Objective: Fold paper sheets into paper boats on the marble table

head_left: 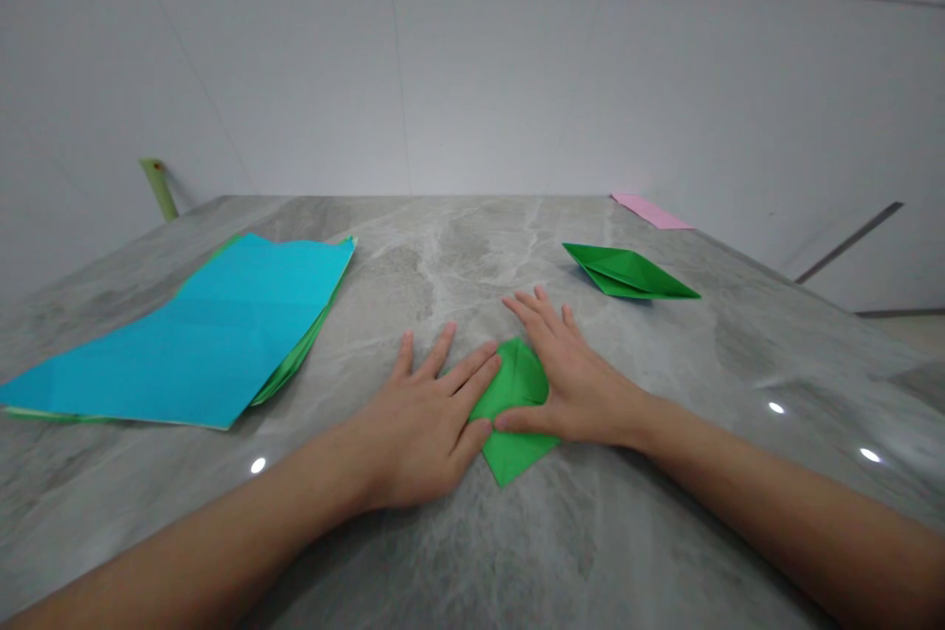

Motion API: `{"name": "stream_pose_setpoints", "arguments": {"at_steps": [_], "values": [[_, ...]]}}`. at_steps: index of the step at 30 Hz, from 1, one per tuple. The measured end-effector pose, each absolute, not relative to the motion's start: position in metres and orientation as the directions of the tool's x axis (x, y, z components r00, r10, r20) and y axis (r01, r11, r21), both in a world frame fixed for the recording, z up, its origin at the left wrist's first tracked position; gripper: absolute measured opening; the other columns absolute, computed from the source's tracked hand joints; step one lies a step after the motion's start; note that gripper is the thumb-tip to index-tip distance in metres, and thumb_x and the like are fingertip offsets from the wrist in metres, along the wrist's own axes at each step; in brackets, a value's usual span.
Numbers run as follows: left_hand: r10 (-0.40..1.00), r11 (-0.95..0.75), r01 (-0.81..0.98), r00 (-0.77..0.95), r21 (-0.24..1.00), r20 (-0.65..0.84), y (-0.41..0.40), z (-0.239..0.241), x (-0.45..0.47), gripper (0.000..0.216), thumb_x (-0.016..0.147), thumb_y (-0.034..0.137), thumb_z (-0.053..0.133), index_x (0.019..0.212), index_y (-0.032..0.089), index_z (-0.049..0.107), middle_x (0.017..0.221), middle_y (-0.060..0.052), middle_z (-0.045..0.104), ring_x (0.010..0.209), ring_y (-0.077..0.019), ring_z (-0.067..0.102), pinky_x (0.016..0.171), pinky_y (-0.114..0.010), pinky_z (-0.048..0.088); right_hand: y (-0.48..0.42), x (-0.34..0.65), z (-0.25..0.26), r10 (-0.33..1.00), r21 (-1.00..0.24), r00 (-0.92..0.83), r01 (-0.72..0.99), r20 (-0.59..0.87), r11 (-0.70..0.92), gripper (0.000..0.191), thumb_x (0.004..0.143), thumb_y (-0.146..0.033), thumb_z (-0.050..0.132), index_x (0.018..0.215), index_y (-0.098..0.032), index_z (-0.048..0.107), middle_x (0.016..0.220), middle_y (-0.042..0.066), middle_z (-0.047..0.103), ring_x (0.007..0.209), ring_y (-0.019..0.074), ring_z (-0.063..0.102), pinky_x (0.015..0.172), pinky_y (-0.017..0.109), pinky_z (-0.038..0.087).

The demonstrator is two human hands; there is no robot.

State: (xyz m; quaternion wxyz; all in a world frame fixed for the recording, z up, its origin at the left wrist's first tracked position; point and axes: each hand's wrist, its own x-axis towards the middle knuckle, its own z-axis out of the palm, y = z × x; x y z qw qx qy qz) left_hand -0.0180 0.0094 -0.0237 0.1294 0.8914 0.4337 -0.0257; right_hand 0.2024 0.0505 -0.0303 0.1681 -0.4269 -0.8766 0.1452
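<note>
A small folded piece of green paper [517,413] lies on the grey marble table [458,246] in front of me. My left hand [420,423] lies flat with its fingers spread, pressing on the paper's left side. My right hand [572,374] also lies flat, its fingers stretched out over the paper's right side and its thumb along the fold. Both hands press down and neither one grips anything.
A stack of paper sheets with a blue sheet [214,335] on top lies at the left. A finished green paper boat [627,273] sits at the right rear. A pink sheet [650,210] lies by the wall. A green object [158,185] leans at the far left.
</note>
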Motion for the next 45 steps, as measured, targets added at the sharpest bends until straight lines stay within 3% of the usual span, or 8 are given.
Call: {"name": "stream_pose_setpoints", "arguments": {"at_steps": [19, 23, 26, 28, 34, 40, 42, 45], "values": [[0.755, -0.606, 0.766, 0.639, 0.214, -0.151, 0.008, -0.019, -0.018, 0.068, 0.098, 0.05, 0.03, 0.156, 0.024, 0.005, 0.163, 0.0, 0.002, 0.146, -0.0413, -0.012, 0.111, -0.072, -0.001, 0.101, 0.214, -0.049, 0.962, -0.461, -0.198, 0.847, 0.189, 0.265, 0.088, 0.075, -0.047, 0.072, 0.147, -0.018, 0.032, 0.153, 0.019, 0.035, 0.146, 0.043, 0.015, 0.111, 0.069, 0.018], [0.762, -0.607, 0.77, 0.634, 0.196, -0.134, 0.004, -0.021, -0.015, 0.067, 0.098, 0.05, 0.029, 0.156, 0.021, 0.012, 0.163, -0.006, 0.002, 0.146, -0.0405, -0.011, 0.111, -0.071, 0.0, 0.101, 0.213, -0.047, 0.949, -0.405, -0.17, 0.874, 0.267, 0.27, 0.053, 0.085, -0.03, 0.062, 0.134, -0.012, 0.05, 0.137, 0.02, 0.051, 0.134, 0.0342, 0.042, 0.109, 0.057, 0.031], [0.803, -0.577, 0.8, 0.593, 0.163, -0.067, 0.0, -0.024, -0.01, 0.067, 0.097, 0.048, 0.033, 0.154, 0.015, 0.023, 0.161, -0.016, -0.004, 0.146, -0.0399, -0.01, 0.111, -0.07, 0.001, 0.091, 0.206, -0.04, 0.92, -0.356, -0.279, 0.859, 0.276, 0.368, 0.023, 0.093, -0.022, 0.048, 0.102, -0.016, 0.068, 0.112, 0.014, 0.063, 0.111, 0.026, 0.058, 0.101, 0.045, 0.041], [0.834, -0.541, 0.826, 0.551, 0.159, -0.024, 0.0, -0.026, -0.007, 0.071, 0.094, 0.048, 0.04, 0.153, 0.011, 0.026, 0.161, -0.02, -0.005, 0.146, -0.04, -0.01, 0.112, -0.069, 0.004, 0.08, 0.198, -0.035, 0.905, -0.321, -0.33, 0.855, 0.269, 0.408, 0.026, 0.095, -0.027, 0.046, 0.097, -0.015, 0.069, 0.099, 0.013, 0.064, 0.099, 0.0246, 0.06, 0.094, 0.041, 0.044], [0.912, -0.402, 0.886, 0.41, 0.229, 0.016, 0.005, -0.029, -0.003, 0.091, 0.083, 0.064, 0.051, 0.147, 0.003, 0.034, 0.159, -0.027, 0.009, 0.146, -0.0437, -0.004, 0.112, -0.069, 0.01, 0.055, 0.183, -0.025, 0.911, -0.295, -0.357, 0.866, 0.205, 0.405, 0.02, 0.091, -0.03, 0.052, 0.094, -0.015, 0.066, 0.097, 0.012, 0.064, 0.093, 0.0251, 0.06, 0.086, 0.038, 0.045], [0.936, -0.334, 0.887, 0.352, 0.319, 0.002, 0.01, -0.03, -0.001, 0.083, 0.078, 0.066, 0.057, 0.136, 0.007, 0.047, 0.157, -0.026, 0.023, 0.147, -0.0438, 0.006, 0.112, -0.069, 0.012, 0.047, 0.184, -0.019, 0.959, -0.141, -0.226, 0.958, 0.173, 0.251, 0.042, 0.091, -0.045, 0.05, 0.106, -0.009, 0.064, 0.1, 0.019, 0.068, 0.093, 0.0351, 0.065, 0.084, 0.048, 0.044], [0.937, -0.328, 0.874, 0.349, 0.359, 0.006, 0.011, -0.032, -0.002, 0.08, 0.077, 0.064, 0.06, 0.132, 0.008, 0.048, 0.155, -0.026, 0.028, 0.147, -0.0434, 0.008, 0.113, -0.069, 0.012, 0.048, 0.185, -0.019, 0.968, -0.177, -0.211, 0.956, 0.139, 0.234, 0.043, 0.089, -0.048, 0.053, 0.102, -0.009, 0.065, 0.095, 0.018, 0.07, 0.088, 0.0342, 0.066, 0.08, 0.046, 0.045], [0.932, -0.342, 0.826, 0.357, 0.448, 0.054, 0.011, -0.036, -0.004, 0.066, 0.078, 0.052, 0.065, 0.129, 0.015, 0.046, 0.151, -0.021, 0.038, 0.147, -0.0407, 0.011, 0.113, -0.07, 0.011, 0.054, 0.191, -0.02, 0.982, -0.369, -0.172, 0.91, 0.082, 0.191, 0.037, 0.082, -0.048, 0.062, 0.095, -0.013, 0.065, 0.082, 0.011, 0.07, 0.076, 0.0272, 0.065, 0.067, 0.037, 0.044]]}}
